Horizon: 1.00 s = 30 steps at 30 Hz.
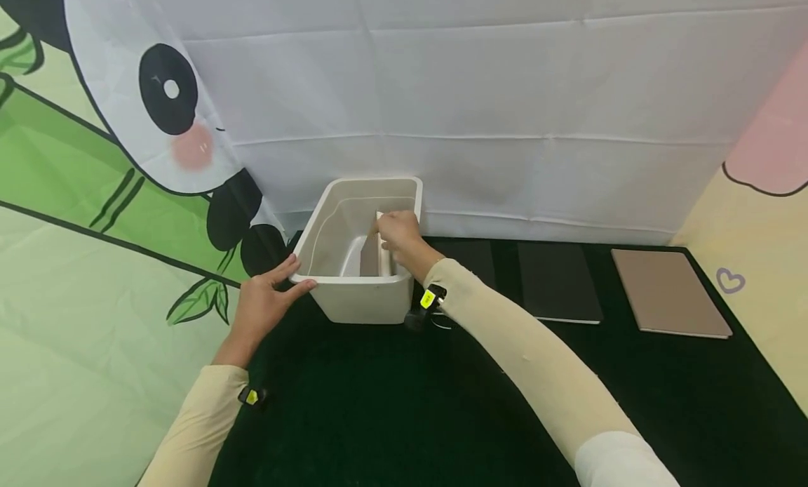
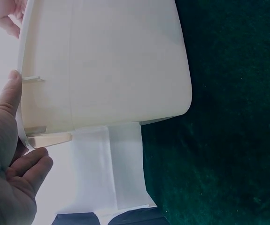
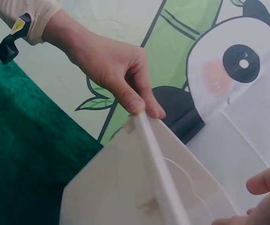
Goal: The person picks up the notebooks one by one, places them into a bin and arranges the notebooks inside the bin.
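A cream plastic bin [image 1: 360, 301] stands on the dark green cloth, its mouth facing up. My left hand [image 1: 265, 304] holds the bin's near left corner. In the right wrist view the left hand [image 3: 111, 70] pinches that rim between thumb and fingers. Inside the bin, toward the right wall, a brownish notebook [image 1: 369, 257] stands on edge with its pale pages showing. My right hand [image 1: 404, 238] reaches over the right rim and grips the notebook's upper part. The bin hides the notebook in both wrist views, where only part of the right hand [image 3: 268, 201] shows.
To the right lie a black notebook [image 1: 558, 282] and a beige notebook [image 1: 672, 290] on the dark green cloth [image 1: 391, 403]. Another dark notebook [image 1: 470, 257] is partly behind the right forearm. A white hanging sheet [image 1: 480, 108] rises close behind the bin, with a panda-printed cloth [image 1: 113, 171] at the left.
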Available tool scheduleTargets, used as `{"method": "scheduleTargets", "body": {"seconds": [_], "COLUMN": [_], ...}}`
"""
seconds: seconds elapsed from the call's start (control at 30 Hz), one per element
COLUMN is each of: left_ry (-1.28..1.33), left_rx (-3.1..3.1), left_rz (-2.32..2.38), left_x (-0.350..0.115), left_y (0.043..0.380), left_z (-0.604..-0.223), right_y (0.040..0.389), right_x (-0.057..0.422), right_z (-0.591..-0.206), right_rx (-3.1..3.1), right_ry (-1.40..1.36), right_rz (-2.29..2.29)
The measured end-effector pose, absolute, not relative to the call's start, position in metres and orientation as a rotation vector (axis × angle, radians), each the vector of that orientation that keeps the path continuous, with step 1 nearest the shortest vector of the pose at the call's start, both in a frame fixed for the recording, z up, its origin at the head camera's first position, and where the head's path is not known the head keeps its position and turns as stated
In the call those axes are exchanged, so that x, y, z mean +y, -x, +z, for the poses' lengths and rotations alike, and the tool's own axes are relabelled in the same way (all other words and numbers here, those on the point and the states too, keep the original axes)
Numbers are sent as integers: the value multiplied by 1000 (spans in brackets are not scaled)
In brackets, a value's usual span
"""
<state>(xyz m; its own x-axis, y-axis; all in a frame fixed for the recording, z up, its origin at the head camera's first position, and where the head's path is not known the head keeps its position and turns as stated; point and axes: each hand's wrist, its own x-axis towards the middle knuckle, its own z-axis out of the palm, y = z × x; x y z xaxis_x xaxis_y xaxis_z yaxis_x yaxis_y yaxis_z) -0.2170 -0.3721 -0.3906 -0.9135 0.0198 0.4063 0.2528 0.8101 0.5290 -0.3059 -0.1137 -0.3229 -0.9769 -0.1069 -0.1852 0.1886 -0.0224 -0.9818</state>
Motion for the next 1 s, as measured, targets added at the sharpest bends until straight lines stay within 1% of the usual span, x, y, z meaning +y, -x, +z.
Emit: {"method": "scheduleTargets", "body": {"seconds": [0.3,0.57,0.77,1.0], "left_ry": [209,212,221,224], "left_rx": [-2618,-2613,-2583,-2548], "left_rz": [-814,-819,-834,-815], "left_x": [-373,-370,-367,-368], "left_y": [224,225,226,226], "left_z": [-389,-391,-395,-397], "right_y": [314,305,291,289], "right_x": [-67,-11,46,112], "right_z": [-303,-292,-299,-322], "right_rx": [1906,1925,2023,2297], "right_ry": [-3,207,441,649], "right_rz": [-2177,-2150,-2097,-1887]}}
